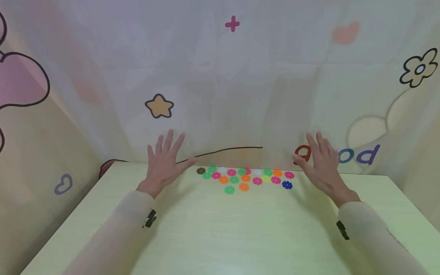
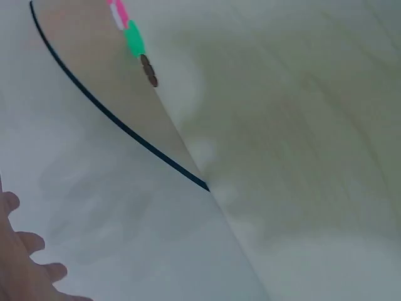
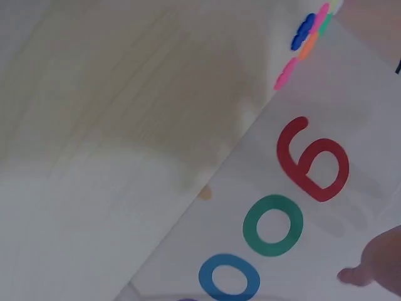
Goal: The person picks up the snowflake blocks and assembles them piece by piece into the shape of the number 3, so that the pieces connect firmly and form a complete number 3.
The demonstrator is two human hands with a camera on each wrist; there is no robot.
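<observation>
A: Where are the hands?

B: Both are raised above the far half of the pale desk (image 1: 220, 229), palms down. The left hand (image 1: 165, 162) has its fingers spread and straight, thumb pointing toward the middle. Its grip is apart and holds nothing.

A: And the other one?

B: The right hand (image 1: 321, 164) hangs the same way on the other side, fingers straight and slightly fanned, grip apart, nothing in it.

A: What lies between them?

B: A cluster of small flower-shaped plastic discs (image 1: 245, 176), flat on the desk near its far edge, just in front of the printed cloth backdrop (image 1: 220, 76). They lie in loose rows: green, pink, orange, white, one yellow. A dark brown disc (image 1: 201, 170) sits at the left end, nearest the left hand, and a blue disc (image 1: 287, 185) at the right end, nearest the right hand. A green disc (image 1: 229, 190) and an orange disc (image 1: 243, 186) sit a little closer to the person than the rest.

A: Does either hand touch them?

B: No, both are clear of the discs, one on each side.

A: The wrist views?

B: The left wrist view shows fingertips (image 2: 28, 241) over the backdrop; the right wrist view shows the backdrop's coloured letters (image 3: 272, 226) beside the desk edge.
</observation>
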